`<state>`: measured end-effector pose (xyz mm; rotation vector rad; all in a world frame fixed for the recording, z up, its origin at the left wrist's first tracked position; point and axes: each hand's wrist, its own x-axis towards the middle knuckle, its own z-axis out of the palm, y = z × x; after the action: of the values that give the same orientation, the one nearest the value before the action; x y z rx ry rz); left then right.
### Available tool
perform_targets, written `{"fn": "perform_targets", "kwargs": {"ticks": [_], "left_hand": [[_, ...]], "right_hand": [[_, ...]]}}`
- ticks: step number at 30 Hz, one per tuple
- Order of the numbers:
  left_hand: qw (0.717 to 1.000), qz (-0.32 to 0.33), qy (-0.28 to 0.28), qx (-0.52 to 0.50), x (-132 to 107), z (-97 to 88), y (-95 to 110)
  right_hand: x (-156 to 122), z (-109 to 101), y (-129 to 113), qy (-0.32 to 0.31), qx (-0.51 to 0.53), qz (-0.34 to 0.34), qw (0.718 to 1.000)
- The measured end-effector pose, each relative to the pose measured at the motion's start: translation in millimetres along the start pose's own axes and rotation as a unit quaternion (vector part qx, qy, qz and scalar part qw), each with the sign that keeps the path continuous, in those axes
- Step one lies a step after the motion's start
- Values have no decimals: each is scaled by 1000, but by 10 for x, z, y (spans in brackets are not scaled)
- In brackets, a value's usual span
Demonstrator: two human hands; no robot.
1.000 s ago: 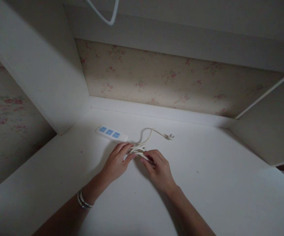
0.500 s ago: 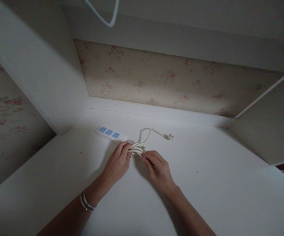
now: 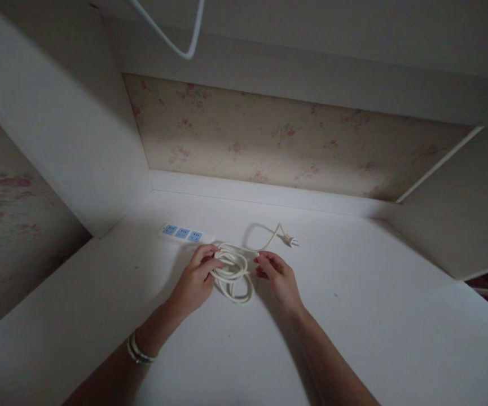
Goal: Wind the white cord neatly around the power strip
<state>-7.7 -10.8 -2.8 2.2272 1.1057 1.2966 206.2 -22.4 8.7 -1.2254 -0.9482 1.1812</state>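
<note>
A white power strip (image 3: 183, 233) with blue sockets lies on a white desk (image 3: 354, 316). Its cream cord (image 3: 234, 272) lies in loose loops between my hands and runs on to the plug (image 3: 291, 241) further back. My left hand (image 3: 196, 280), a bracelet on its wrist, pinches the left side of the coil with thumb and fingers. To the right of the coil, my right hand (image 3: 278, 274) hovers with its fingers curled and apart, nothing in them, close to the cord where it runs toward the plug.
A white side panel (image 3: 70, 141) walls the desk on the left and another (image 3: 459, 214) stands on the right. Floral wallpaper (image 3: 277, 135) backs the alcove under a shelf. A white cable loop (image 3: 180, 39) hangs from above.
The tightly bunched cord has spread into loose loops on the desk. My right hand has let go of it and moved slightly right; the view has shifted a little.
</note>
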Motion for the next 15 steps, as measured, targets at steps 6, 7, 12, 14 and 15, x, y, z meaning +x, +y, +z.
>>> {"fn": "perform_targets", "kwargs": {"ticks": [6,7,12,14,15], "left_hand": [[990,-22,39,-137,19,46,37],[988,-26,37,-146,18,51,39],[978,-62,39,-195,-3,106,53],[973,-68,36,-216,-4,124,70],[974,-68,28,-212,-2,126,81]], "right_hand": [[-11,22,-92,-40,194,100,975],[-14,18,-106,-44,212,101,971],[3,2,-106,-33,241,57,968],[9,10,-90,-34,250,31,967],[10,15,-85,-35,258,25,965]]}}
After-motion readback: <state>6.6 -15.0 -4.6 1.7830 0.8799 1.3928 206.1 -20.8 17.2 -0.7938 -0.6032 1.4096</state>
